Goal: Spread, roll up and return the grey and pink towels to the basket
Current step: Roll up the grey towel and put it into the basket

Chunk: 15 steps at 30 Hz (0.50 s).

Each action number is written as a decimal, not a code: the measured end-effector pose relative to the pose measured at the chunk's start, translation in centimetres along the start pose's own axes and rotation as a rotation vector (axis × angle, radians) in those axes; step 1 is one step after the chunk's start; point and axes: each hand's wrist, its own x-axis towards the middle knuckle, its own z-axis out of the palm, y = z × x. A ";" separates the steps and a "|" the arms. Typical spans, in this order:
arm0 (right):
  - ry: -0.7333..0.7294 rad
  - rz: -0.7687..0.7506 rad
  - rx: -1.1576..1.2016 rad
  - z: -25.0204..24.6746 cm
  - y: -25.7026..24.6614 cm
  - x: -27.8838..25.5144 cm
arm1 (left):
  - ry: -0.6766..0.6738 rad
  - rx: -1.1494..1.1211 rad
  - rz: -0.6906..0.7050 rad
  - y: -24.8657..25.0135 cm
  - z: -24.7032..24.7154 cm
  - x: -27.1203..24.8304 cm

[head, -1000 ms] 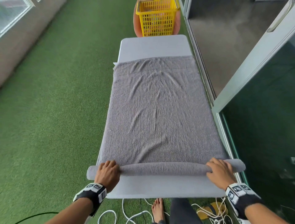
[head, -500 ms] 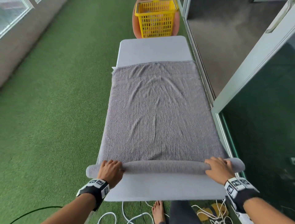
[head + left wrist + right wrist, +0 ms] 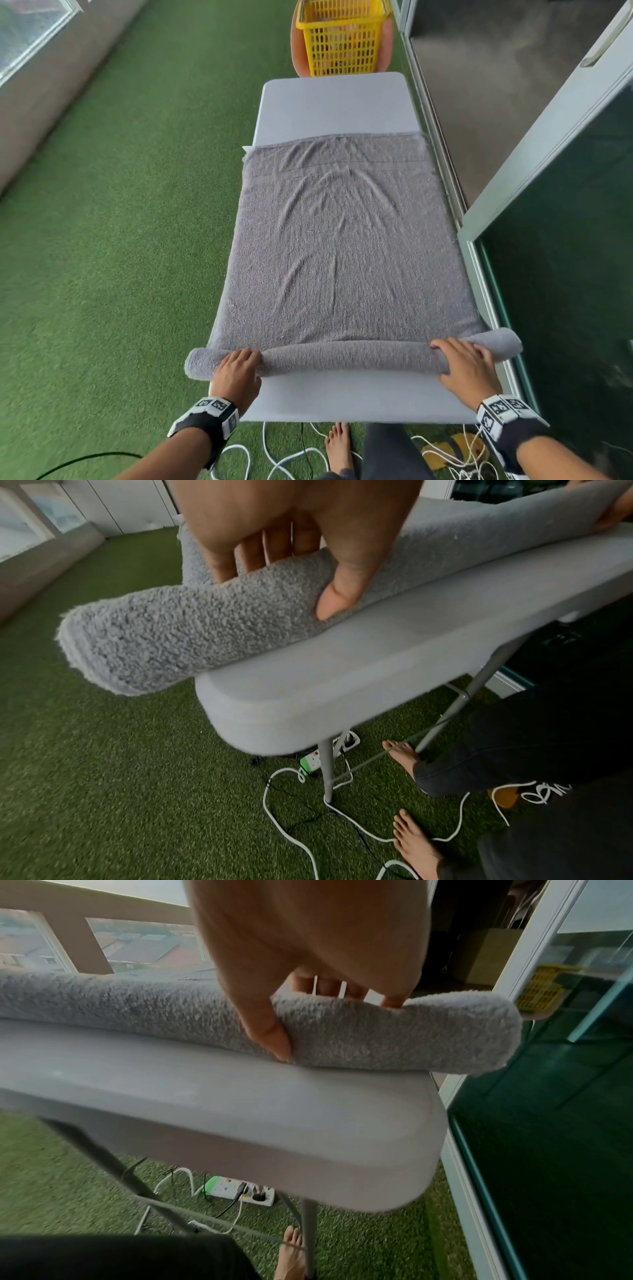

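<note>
The grey towel [image 3: 342, 246] lies spread along the white table [image 3: 335, 102], its near end wound into a roll [image 3: 346, 358] across the table. My left hand [image 3: 239, 368] grips the roll's left end [image 3: 164, 642], thumb at its near side and fingers over the top. My right hand [image 3: 464, 365] grips the right end [image 3: 428, 1037] the same way. Both roll ends stick out past the table's sides. The yellow basket [image 3: 342, 37] stands beyond the table's far end on an orange chair. No pink towel shows.
Green artificial turf [image 3: 120, 240] covers the floor to the left. A glass sliding door and its frame [image 3: 513, 192] run close along the table's right side. White cables and a power strip [image 3: 329, 753] lie under the near end by my bare feet [image 3: 339, 448].
The roll has thickened and moved a little farther along the table as both hands turned it forward. The towel's far edge has drawn back toward me, baring more table.
</note>
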 end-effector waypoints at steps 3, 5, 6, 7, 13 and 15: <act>0.020 0.021 -0.004 0.8 -0.3 -1.6 | -0.011 -0.058 -0.014 0.2 0.3 -1.8; 0.007 0.035 -0.024 0.9 -0.5 -2.5 | -0.052 -0.069 -0.029 0.0 0.5 -2.7; 0.008 0.024 -0.033 0.9 -0.6 -2.7 | -0.078 -0.065 -0.030 -0.2 0.4 -3.0; 0.019 0.006 -0.029 0.7 -0.5 -2.6 | -0.079 -0.059 -0.024 -0.5 0.3 -3.0; 0.210 -0.020 0.063 -1.1 0.4 -0.1 | 0.041 -0.039 -0.045 -1.5 -0.3 -0.6; 0.105 -0.015 0.082 -0.6 0.8 -0.1 | -0.058 -0.013 -0.044 -1.4 0.2 -0.5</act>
